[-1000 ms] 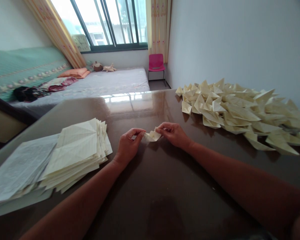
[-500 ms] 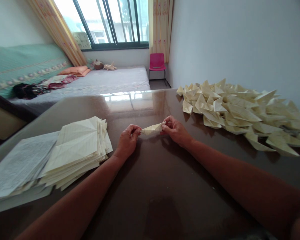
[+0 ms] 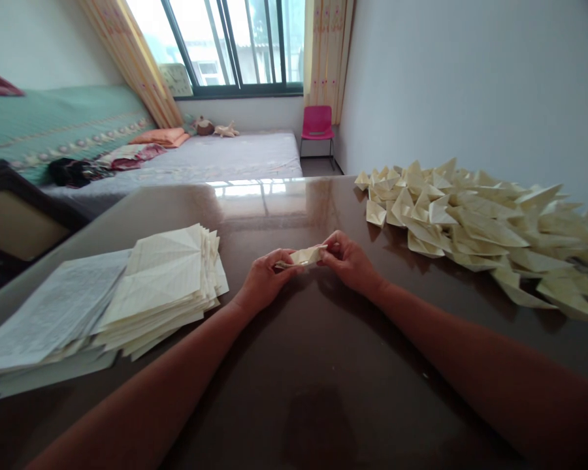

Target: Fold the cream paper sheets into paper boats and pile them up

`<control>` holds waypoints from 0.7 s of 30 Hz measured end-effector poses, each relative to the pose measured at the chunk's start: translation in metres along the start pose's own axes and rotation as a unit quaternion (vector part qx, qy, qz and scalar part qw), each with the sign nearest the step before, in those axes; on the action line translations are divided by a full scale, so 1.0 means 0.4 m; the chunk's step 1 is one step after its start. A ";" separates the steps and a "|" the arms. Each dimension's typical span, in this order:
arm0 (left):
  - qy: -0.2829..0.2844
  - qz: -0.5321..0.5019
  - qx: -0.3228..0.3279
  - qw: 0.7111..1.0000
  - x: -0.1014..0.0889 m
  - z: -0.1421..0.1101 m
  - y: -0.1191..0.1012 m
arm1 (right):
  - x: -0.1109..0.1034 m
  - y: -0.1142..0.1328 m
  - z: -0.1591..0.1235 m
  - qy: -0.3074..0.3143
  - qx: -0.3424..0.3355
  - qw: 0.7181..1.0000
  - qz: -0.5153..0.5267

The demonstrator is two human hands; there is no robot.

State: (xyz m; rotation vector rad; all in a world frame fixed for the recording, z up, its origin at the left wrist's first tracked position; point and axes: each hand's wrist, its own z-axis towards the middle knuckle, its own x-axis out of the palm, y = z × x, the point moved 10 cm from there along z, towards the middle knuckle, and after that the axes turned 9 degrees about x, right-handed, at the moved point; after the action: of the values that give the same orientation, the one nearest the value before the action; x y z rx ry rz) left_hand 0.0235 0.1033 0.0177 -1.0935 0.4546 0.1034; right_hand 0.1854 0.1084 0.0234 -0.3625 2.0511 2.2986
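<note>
While your two hands meet over the middle of the table point(image 3: 294, 378), a small folded paper piece point(image 3: 305, 256) spans the gap between them. It's pale cream, long and narrow, slightly raised toward your right side. Can't tell if its underside touches the tabletop.

Left hand point(image 3: 267, 277): thumb and fingers closed on the left end of the piece, thumb along the near side, narrow pinch. Right hand point(image 3: 349, 262): thumb and index pinched on the right end, its tip poking out just above your thumb; the other fingers are curled behind, detail too small to read.

On your left, near the forearm: a stack of creased cream sheets point(image 3: 164, 264), edges fanned unevenly, fold lines radiating across the top one. Printed sheets point(image 3: 61, 310), greyish, sit just beside it on the far left, partly under the stack's edge.

On your right, well apart from the piece: a big pile of folded paper shapes point(image 3: 480, 225), boat-like, pointed ends up, same cream colour, spread along the wall point(image 3: 460, 85) side of the table.

Past the table's far edge you've got a bed point(image 3: 249, 153) with an orange pillow point(image 3: 159, 136), and a pink chair point(image 3: 317, 123) below the right-hand curtain point(image 3: 326, 55). Window point(image 3: 230, 49) light reflects off the glossy brown top.
</note>
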 end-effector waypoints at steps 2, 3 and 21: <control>-0.011 -0.001 -0.009 1.000 -0.010 0.003 0.009 | 0.004 -0.010 0.006 0.016 0.019 0.999 0.047; -0.017 0.002 -0.009 1.000 -0.015 0.005 0.011 | 0.006 -0.014 0.008 0.022 0.028 0.997 0.069; -0.078 0.055 0.010 0.995 -0.036 0.003 -0.023 | 0.033 -0.048 0.001 0.086 0.126 0.978 0.143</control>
State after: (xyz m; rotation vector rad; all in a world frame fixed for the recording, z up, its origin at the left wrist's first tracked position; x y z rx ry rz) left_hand 0.0137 0.1021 0.0317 -1.0312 0.3748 0.2790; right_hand 0.1759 0.1094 0.0021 -0.2779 2.6011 2.1725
